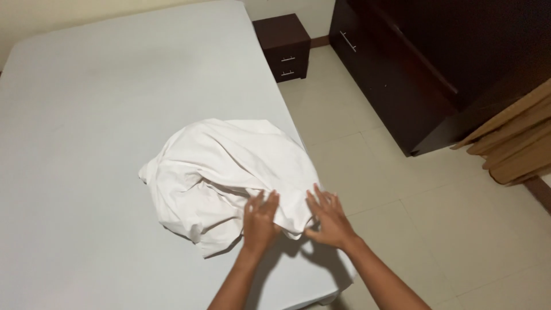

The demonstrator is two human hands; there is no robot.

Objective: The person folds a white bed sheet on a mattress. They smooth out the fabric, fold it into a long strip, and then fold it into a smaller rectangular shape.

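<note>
Where both spread, empty hands rest: crumpled white sheet (pixel 227 172) under left hand (pixel 259 221) and right hand (pixel 328 217).

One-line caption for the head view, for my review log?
Both hands, left hand and right hand, rest open on a crumpled white cloth atop a pale grey mattress.

Beyond my bed's (pixel 86 115) far right corner stands a dark nightstand (pixel 284 46). A dark wardrobe (pixel 413 74) lines the tiled floor (pixel 413 218), tan curtains (pixel 516 143) beside it.
</note>
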